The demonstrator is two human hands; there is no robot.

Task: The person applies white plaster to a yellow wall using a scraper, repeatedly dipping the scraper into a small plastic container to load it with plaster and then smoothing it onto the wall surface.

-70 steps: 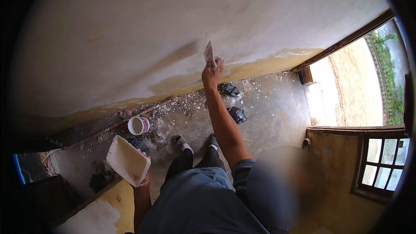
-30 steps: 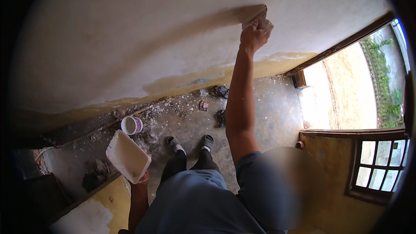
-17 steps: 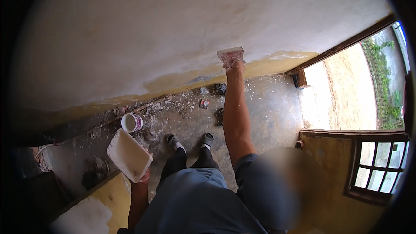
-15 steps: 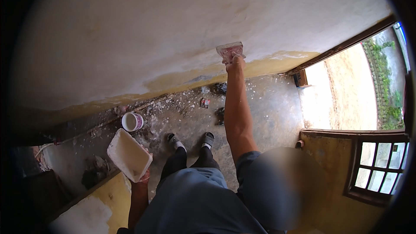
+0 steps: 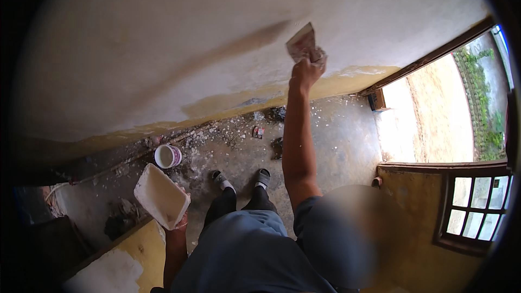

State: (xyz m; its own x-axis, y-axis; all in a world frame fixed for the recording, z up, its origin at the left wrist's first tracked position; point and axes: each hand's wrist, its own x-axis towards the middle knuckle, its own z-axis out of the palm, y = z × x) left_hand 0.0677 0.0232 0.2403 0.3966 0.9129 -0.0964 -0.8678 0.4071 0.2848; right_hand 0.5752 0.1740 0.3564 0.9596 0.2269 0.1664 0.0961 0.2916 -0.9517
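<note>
My right hand (image 5: 309, 65) is closed round a wide, plaster-smeared putty knife (image 5: 302, 42). Its blade is held up at the wall (image 5: 217, 27), tilted, with its edge toward the upper left; whether it touches the surface I cannot tell. The wall bears a whitish coat over yellow paint, which shows along the bottom. Low on the left, my left hand (image 5: 180, 221) grips a white rectangular tub (image 5: 161, 196) by its side and underside. A pale coating covers the inside of the tub, and most of my left fingers are hidden behind it.
A white bucket (image 5: 167, 155) stands on the concrete floor (image 5: 342, 135) near the wall's foot, among scattered plaster crumbs. A small red packet (image 5: 258, 132) and dark bags (image 5: 277, 113) lie nearby. To the right are a bright doorway and a barred window (image 5: 478, 206).
My right hand has moved the putty knife up the wall and slightly right, and the blade has turned to a steeper tilt. My left hand and the tub have barely moved.
</note>
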